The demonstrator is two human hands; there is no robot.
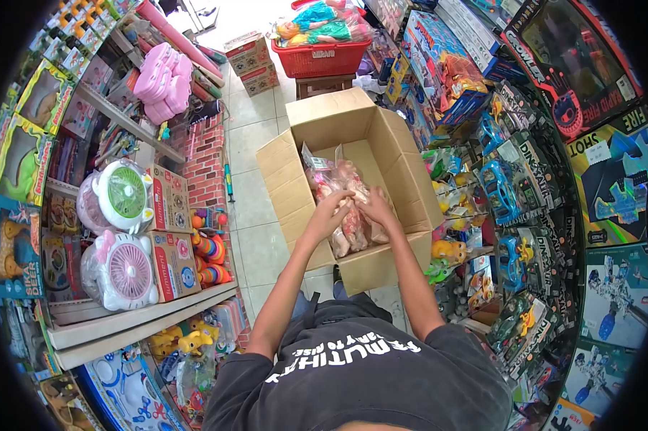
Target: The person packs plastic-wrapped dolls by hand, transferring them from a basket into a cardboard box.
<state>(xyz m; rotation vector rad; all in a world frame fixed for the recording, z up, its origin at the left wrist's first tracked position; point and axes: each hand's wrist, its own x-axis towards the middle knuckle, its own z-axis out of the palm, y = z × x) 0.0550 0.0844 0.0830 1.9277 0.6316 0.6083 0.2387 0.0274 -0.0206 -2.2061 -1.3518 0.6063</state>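
Note:
An open cardboard box point(284, 169) stands on the tiled floor in front of me, its flaps folded outward. Several clear plastic bags point(353, 228) with pinkish-red and cream contents lie inside it, mostly along its left side; I cannot make out what they hold. My left hand point(331, 214) reaches in over the near left side, fingers bent around the plastic of a bag. Beside it, my right hand point(376, 208) grips the same group of bags from the right. Their fingertips come close together, and the bags partly hide them.
Past the box, a red basket point(320, 61) of bagged colourful toys sits on a stool, beside two stacked cartons point(252, 61). Left shelves carry wrapped fans point(121, 269) and fan boxes point(174, 266). Boxed toys point(525, 187) crowd the right side.

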